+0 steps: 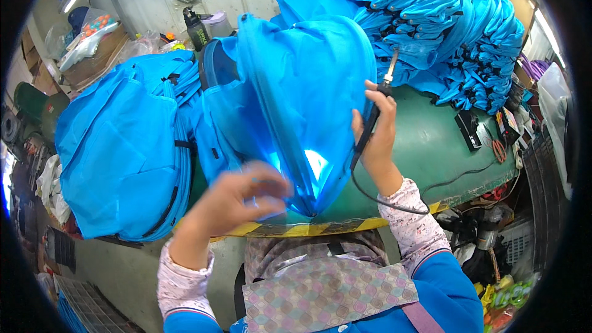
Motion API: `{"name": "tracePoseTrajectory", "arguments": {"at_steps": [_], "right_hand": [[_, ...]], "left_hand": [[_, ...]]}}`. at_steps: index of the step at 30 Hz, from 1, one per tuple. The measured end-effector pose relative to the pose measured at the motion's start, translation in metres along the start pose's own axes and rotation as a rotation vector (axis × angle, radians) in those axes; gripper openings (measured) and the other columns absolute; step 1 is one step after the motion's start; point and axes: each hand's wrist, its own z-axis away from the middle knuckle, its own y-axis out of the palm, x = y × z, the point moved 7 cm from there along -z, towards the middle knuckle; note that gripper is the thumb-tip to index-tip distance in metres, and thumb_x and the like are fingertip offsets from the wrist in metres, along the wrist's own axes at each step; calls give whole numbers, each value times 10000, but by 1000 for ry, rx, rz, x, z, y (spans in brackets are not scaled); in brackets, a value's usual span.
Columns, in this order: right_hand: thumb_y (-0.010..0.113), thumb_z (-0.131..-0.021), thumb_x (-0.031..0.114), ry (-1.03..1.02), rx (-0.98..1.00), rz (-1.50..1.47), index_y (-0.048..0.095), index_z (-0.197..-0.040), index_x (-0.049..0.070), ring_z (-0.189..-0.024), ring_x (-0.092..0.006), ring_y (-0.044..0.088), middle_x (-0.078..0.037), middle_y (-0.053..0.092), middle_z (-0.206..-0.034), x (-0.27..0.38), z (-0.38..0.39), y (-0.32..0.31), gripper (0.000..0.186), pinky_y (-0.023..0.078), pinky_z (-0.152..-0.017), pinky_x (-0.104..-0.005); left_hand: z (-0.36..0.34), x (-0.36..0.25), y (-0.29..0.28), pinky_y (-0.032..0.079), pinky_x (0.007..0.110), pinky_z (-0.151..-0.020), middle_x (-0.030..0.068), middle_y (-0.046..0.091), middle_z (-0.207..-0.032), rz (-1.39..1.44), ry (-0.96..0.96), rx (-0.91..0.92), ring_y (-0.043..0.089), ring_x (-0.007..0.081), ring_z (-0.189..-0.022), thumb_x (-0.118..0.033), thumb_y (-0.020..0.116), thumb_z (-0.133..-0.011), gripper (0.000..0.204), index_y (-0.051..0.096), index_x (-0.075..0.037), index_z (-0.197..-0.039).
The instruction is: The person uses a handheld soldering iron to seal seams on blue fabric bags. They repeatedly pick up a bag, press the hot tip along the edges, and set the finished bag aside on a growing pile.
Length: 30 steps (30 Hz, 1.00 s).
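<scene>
A blue fabric piece with a hooped, piped edge (333, 80) stands on the green table in front of me, with a bright light patch low inside it. In my right hand (377, 132) is a soldering iron (367, 129) with a black handle, its metal tip pointing up and away. The fingers of this hand are beside the fabric's right edge. My left hand (237, 197) is blurred by motion at the lower left of the fabric. Its thumb and fingers look apart, and I see nothing between them.
Folded blue fabric pieces (123, 148) lie stacked at the left. A large pile of similar pieces (425, 24) fills the back right. A black cord (450, 182) crosses the green table (425, 129). A dark bottle (195, 29) stands behind, and yellow-black tape (296, 228) lines the front edge.
</scene>
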Motion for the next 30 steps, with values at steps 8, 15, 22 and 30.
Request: {"name": "tracePoseTrajectory", "arguments": {"at_steps": [8,15,22,30], "right_hand": [[670,-821,-85,-53,49,-86,456,-1277,53,-1154,-349,578,-241,550,-1301,34,1,-6,523,474,-972,-428],[739,-847,104,-72,-68,94,457,-1288,54,-1084,-300,570,-198,594,-1285,39,-25,-87,526,418,-971,-416],[831,-801,155,-306,-170,-81,386,-1351,103,-1273,-407,521,-265,517,-1379,61,-57,-99,709,368,-1102,-532],[654,-864,-68,-82,-108,-424,438,-1277,67,-1084,-302,584,-263,551,-1298,78,-14,0,485,474,-914,-377]], "left_hand": [[-59,-29,-162,488,333,-892,148,567,-1267,-353,164,-1129,559,191,-997,-258,771,-823,696,473,56,-1368],[-74,-152,-177,472,263,-693,6,620,-857,-375,339,-653,547,99,-761,-184,677,-803,494,637,34,-1244],[-21,-289,-85,487,249,-861,58,641,-1064,-1145,594,-332,591,120,-932,-22,594,-812,448,621,-64,-1257],[-34,-171,-66,533,313,-768,59,679,-930,-581,426,-326,640,124,-864,-259,697,-915,278,661,-56,-1101]]}}
